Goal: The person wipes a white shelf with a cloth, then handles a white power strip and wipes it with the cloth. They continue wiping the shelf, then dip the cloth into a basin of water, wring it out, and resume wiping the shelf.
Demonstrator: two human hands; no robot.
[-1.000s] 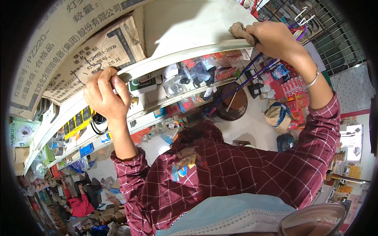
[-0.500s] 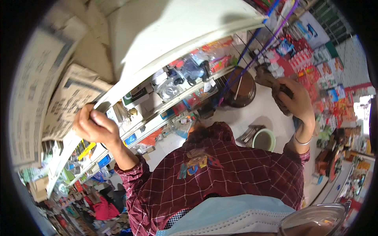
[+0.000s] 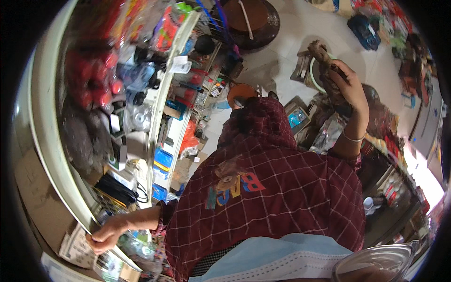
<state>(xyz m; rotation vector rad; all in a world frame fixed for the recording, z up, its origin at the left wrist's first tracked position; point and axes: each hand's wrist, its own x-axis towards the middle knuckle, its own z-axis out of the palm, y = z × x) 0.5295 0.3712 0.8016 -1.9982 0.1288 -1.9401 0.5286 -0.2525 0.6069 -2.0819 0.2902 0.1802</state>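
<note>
Right hand (image 3: 348, 87), upper right of the frame: fingers and thumb closed around a crumpled brown cloth rag (image 3: 322, 56) — limp, rough-looking and twisted into a narrow, uneven roll, its free end pointing to the upper left. A thin silver bracelet (image 3: 354, 138) rings the wrist. Left hand (image 3: 106, 235), lower left: fingers curled over the rim of a long white shelf (image 3: 54, 164), whose smooth, hard edge appears bowed.

Containers: beyond the rag, a round pale-green basin (image 3: 311, 70) shows a thin curved rim; its contents are hidden. At top centre, a dark, glossy round vat (image 3: 269, 36) carries a flat brown lid (image 3: 258, 13), on which lies a slender white stick (image 3: 246, 20). Right of centre, a shallow open box (image 3: 294, 101) holds a flat blue packet (image 3: 296, 117).

On the tiers at left, clear film, glossy and wrinkled, encloses rounded red goods (image 3: 91, 77); lower down are a crumpled orange-red plastic bag (image 3: 189, 135) and flat-sided blue boxes (image 3: 163, 159). A white cup (image 3: 370, 203) — cylindrical — lies at lower right.
</note>
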